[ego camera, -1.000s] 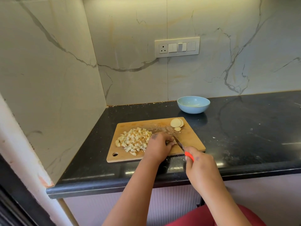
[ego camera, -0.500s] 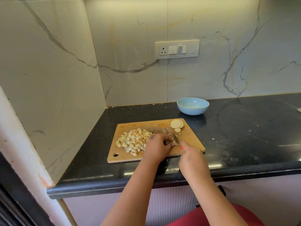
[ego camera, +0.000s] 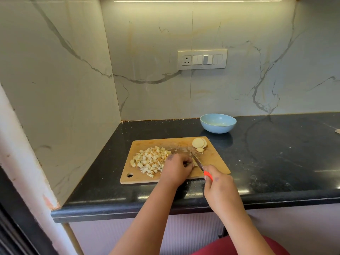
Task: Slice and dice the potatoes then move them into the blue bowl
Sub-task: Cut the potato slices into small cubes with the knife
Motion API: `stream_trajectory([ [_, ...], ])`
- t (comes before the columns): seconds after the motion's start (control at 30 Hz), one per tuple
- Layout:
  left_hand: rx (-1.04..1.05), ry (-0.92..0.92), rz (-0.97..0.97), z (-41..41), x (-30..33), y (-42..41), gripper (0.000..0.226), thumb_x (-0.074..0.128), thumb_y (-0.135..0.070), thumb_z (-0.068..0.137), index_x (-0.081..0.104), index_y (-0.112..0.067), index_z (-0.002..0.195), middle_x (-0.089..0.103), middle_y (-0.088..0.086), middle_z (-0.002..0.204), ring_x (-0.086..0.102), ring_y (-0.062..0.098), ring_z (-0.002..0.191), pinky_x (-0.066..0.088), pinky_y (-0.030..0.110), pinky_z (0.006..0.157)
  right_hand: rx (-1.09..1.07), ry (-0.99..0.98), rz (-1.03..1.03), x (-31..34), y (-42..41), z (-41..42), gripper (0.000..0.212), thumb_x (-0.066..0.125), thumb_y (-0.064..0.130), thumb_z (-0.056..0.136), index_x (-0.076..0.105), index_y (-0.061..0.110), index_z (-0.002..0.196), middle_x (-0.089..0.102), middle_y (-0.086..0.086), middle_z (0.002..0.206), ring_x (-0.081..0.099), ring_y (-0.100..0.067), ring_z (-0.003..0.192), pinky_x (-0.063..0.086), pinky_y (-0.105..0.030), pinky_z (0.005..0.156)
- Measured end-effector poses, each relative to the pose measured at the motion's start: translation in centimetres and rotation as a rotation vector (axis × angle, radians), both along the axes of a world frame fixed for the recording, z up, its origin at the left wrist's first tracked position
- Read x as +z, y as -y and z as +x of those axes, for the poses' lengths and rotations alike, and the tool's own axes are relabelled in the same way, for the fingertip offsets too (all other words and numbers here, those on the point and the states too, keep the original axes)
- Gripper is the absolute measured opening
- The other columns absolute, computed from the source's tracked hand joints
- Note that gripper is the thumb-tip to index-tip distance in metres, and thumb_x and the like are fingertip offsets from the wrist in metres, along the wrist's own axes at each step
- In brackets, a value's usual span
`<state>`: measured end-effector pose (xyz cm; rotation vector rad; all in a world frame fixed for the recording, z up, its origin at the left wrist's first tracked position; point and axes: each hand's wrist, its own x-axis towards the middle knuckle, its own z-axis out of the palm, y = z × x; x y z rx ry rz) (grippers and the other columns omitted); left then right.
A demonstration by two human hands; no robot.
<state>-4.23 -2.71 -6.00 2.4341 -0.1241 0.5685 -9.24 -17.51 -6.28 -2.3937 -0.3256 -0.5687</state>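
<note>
Two hands on the wood board (ego camera: 217, 162) — left hand (ego camera: 175, 167) curls over potato bits, right hand (ego camera: 219, 186) grips knife (ego camera: 197, 161) w/ orange handle; blue bowl (ego camera: 218, 123) sits behind.

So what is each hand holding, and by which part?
The right hand grips the knife by its orange handle. The left hand pinches a small potato piece under its fingertips on the cutting board.

A long light strip (ego camera: 197, 0) above lights the pale veined marble wall (ego camera: 239, 85) softly. The glossy black stone counter (ego camera: 276, 162) shows glare streaks. Edges bend; details slightly soft.
</note>
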Motion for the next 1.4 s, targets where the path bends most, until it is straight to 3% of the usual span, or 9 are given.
stream_trajectory([
  [0.23,0.021,-0.026,-0.028,0.2,-0.1,0.2,0.017,0.067,-0.023,0.090,0.075,-0.015,0.103,0.074,-0.002,0.102,0.065,0.011,0.094,0.048,0.022,0.089,0.014,-0.015,0.026,-0.1,-0.4,0.2,0.026,0.048,0.015,0.097,0.061,0.022,0.118,0.057,0.007,0.075,0.051,-0.007,0.060,0.039,-0.018,0.050],
  [0.4,0.040,-0.027,-0.052,0.3,-0.1,0.3,0.015,0.068,-0.021,0.089,0.075,-0.014,0.100,0.073,-0.003,0.101,0.065,0.010,0.094,0.043,0.013,0.080,-0.001,-0.010,0.035,0.2,-0.2,0.0,0.024,0.048,0.013,0.097,0.061,0.019,0.117,0.056,0.005,0.073,0.049,-0.006,0.056,0.038,-0.017,0.048],
  [0.7,0.078,-0.047,-0.105,0.3,0.2,0.2,0.010,0.072,-0.021,0.085,0.077,-0.015,0.092,0.073,-0.005,0.093,0.063,0.007,0.089,0.036,0.008,0.071,-0.015,-0.031,-0.051,0.6,-0.2,-0.7,0.011,0.049,0.015,0.097,0.054,0.017,0.106,0.042,0.010,0.060,0.041,-0.005,0.049,0.022,-0.018,0.040],
  [0.83,0.079,-0.052,-0.097,0.3,0.4,0.2,0.011,0.072,-0.021,0.084,0.077,-0.015,0.091,0.073,-0.003,0.089,0.064,0.009,0.086,0.039,0.014,0.071,-0.012,-0.076,-0.093,0.3,-0.5,-0.3,0.016,0.045,0.014,0.097,0.055,0.019,0.109,0.050,0.005,0.068,0.050,-0.012,0.057,0.038,-0.028,0.045],
  [0.93,0.075,-0.074,-0.116,0.4,0.5,0.2,0.010,0.073,-0.021,0.084,0.077,-0.014,0.089,0.073,-0.004,0.089,0.064,0.009,0.085,0.041,0.015,0.073,-0.022,-0.164,-0.149,0.6,-1.1,0.1,0.034,0.039,0.006,0.095,0.049,0.021,0.124,0.049,0.005,0.073,0.049,-0.011,0.061,0.032,-0.024,0.045],
  [1.0,0.065,-0.090,-0.127,0.5,0.5,0.1,0.008,0.074,-0.020,0.084,0.077,-0.014,0.087,0.073,-0.005,0.087,0.063,0.008,0.085,0.040,0.013,0.069,-0.018,-0.219,-0.179,1.3,-1.7,0.4,0.043,0.035,0.002,0.092,0.046,0.020,0.130,0.048,0.003,0.076,0.050,-0.016,0.068,0.039,-0.027,0.052],
  [1.17,0.078,-0.089,-0.126,0.3,0.4,0.2,0.008,0.073,-0.022,0.085,0.077,-0.015,0.087,0.072,-0.006,0.087,0.062,0.008,0.085,0.038,0.013,0.067,-0.027,-0.268,-0.195,2.5,-1.6,0.0,0.033,0.038,0.003,0.092,0.052,0.019,0.116,0.055,-0.001,0.083,0.055,-0.018,0.073,0.051,-0.033,0.063],
  [1.27,0.082,-0.091,-0.131,0.3,0.3,0.1,0.009,0.074,-0.024,0.085,0.076,-0.016,0.089,0.071,-0.008,0.088,0.060,0.005,0.083,0.033,0.005,0.061,-0.035,-0.279,-0.204,2.5,0.1,-1.5,0.022,0.045,0.002,0.091,0.054,0.020,0.102,0.051,0.003,0.077,0.052,-0.012,0.065,0.045,-0.030,0.054],
  [1.4,0.076,-0.072,-0.121,0.2,0.4,0.2,0.010,0.074,-0.026,0.085,0.076,-0.018,0.091,0.071,-0.006,0.089,0.058,0.005,0.081,0.031,0.002,0.060,0.008,-0.260,-0.190,3.3,2.7,-2.7,0.015,0.050,0.013,0.096,0.055,0.024,0.106,0.050,0.007,0.077,0.048,-0.005,0.060,0.031,-0.015,0.044],
])
